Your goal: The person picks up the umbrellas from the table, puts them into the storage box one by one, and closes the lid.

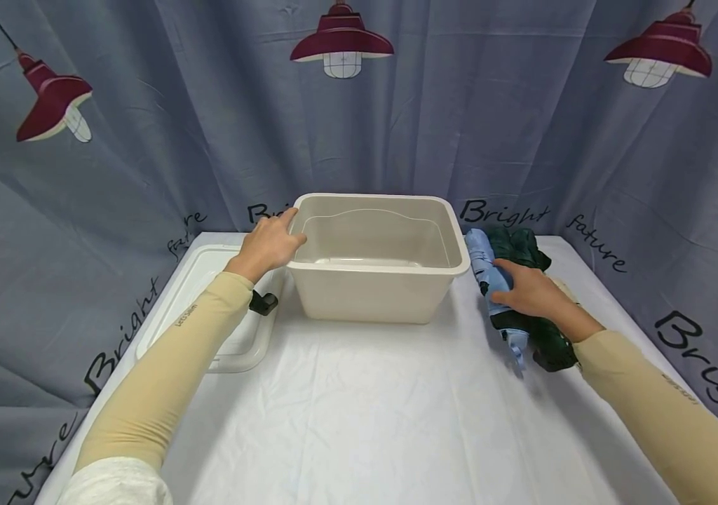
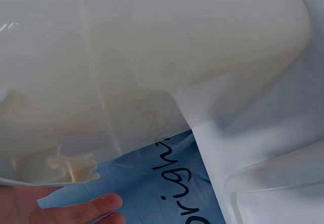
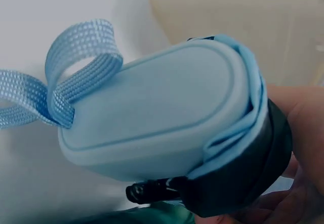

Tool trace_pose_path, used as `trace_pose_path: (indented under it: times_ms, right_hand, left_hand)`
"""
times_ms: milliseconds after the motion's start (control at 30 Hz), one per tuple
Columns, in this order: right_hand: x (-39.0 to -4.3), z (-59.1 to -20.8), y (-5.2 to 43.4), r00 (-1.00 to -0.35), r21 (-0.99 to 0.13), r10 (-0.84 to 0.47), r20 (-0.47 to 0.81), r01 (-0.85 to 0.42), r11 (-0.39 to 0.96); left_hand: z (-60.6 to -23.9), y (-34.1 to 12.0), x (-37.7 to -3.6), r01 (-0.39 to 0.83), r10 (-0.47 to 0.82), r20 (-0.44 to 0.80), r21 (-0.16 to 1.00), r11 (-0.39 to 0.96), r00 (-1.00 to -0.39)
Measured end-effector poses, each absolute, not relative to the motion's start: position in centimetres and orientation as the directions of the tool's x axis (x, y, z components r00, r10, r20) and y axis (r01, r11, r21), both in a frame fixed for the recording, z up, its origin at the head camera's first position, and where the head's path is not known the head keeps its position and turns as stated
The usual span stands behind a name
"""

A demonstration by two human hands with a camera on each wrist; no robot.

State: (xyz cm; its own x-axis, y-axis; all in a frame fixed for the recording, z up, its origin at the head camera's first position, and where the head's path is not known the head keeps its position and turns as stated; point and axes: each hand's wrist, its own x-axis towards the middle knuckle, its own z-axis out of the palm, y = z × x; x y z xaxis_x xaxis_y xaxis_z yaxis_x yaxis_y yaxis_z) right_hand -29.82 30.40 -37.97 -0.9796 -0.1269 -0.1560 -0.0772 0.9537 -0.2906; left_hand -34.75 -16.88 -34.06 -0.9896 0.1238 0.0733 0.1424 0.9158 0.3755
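My left hand (image 1: 268,244) rests at the left rim of a beige plastic bin (image 1: 371,294), thumb over the edge. In the left wrist view its fingers (image 2: 96,209) stretch out loosely outside the bin wall (image 2: 152,46). At the right, my right hand (image 1: 532,289) grips a folded light blue umbrella (image 1: 488,263) with a dark band round it. The right wrist view shows the umbrella's smooth rounded handle end (image 3: 157,97) and its woven wrist strap (image 3: 83,51). Dark green folded fabric (image 1: 517,245) lies beside it, partly hidden under my hand.
A white lid (image 1: 233,361) lies flat on the white-covered table (image 1: 365,407), left of the bin and partly under my left arm. A bit of cream fabric (image 1: 564,287) shows behind my right hand. A grey-blue curtain (image 1: 220,105) surrounds the table's back and sides.
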Motion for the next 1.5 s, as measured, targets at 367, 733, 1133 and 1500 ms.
trace_pose_path:
  times_ms: [367, 733, 1133, 1500]
  right_hand:
    - [-30.4, -33.8, 28.9, -0.978, -0.314, -0.193, -0.085, -0.157, 0.936]
    - [-31.4, -28.7, 27.0, -0.975, -0.295, -0.213, -0.060, -0.186, 0.937]
    - [-32.7, -24.4, 23.6, -0.967, -0.317, -0.246, -0.067, -0.213, 0.924]
    - [-34.6, -22.8, 20.0, -0.948, -0.309, -0.303, -0.096, -0.261, 0.915]
  left_hand:
    - [-34.1, -17.0, -34.5, 0.138, 0.122, 0.066, 0.380, 0.915, -0.990]
    - [-34.2, -17.3, -34.2, 0.120, 0.106, 0.057, 0.389, 0.913, -0.993]
    - [-34.2, -17.5, -34.3, 0.112, 0.096, 0.059, 0.398, 0.911, -0.994]
    - [-34.3, -17.1, -34.5, 0.136, 0.119, 0.067, 0.394, 0.909, -0.991]
